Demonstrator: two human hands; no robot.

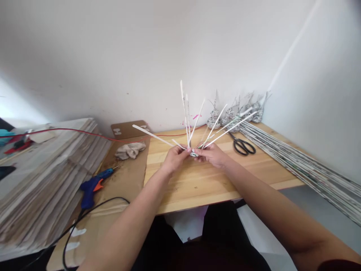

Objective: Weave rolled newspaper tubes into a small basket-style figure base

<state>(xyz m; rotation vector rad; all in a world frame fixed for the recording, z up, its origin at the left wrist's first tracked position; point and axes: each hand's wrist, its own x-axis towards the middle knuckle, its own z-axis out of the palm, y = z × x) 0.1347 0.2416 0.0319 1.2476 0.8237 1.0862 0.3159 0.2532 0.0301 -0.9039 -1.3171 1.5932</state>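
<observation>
Between my two hands, a small woven piece of rolled newspaper tubes (193, 153) is held just above the wooden table. Several white paper tubes fan up and outward from it. My left hand (178, 156) pinches its left side, thumb and fingers closed on it. On the other side, my right hand (210, 154) grips the piece with the thumb on top and fingers curled beneath. The fingers cover much of the woven part. Black-handled scissors (244, 146) lie on the table to the right of my right hand.
Along the right edge lies a bundle of long newspaper tubes (284, 156). Several woven paper pieces (214, 119) stand by the wall. At left are a blue glue gun (91, 187) with a black cord, a crumpled cloth (130, 150), cardboard (132, 177) and a tall paper stack (53, 180).
</observation>
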